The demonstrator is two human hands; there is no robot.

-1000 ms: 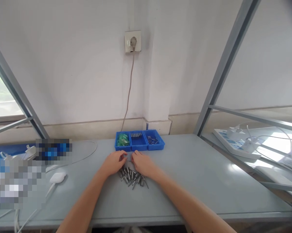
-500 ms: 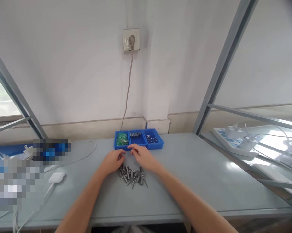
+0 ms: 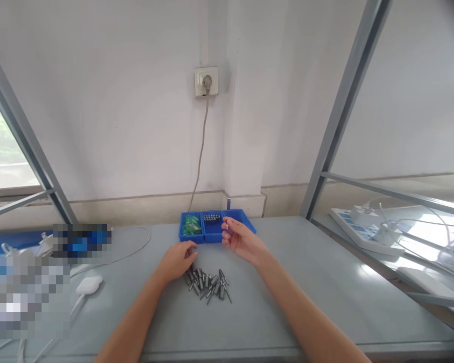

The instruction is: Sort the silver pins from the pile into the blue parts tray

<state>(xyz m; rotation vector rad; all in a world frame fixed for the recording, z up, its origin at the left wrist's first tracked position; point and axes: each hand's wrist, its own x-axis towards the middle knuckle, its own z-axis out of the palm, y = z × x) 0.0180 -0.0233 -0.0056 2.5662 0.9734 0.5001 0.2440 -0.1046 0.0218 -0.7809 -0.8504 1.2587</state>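
So the left hand [image 3: 177, 260] rests on the tabletop [image 3: 287, 282], fingers curled loosely at the left edge of the pin pile [image 3: 207, 283], touching it; can't tell if it grips any; the right hand [image 3: 239, 238] hovers over the right compartment of the blue tray [image 3: 210, 233], fingers half curled, and whether it pinches something is too small to tell; a white adapter [image 3: 89, 285] sits well left.

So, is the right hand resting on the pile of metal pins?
No, the right hand is raised in front of the blue tray, away from the pile of metal pins.
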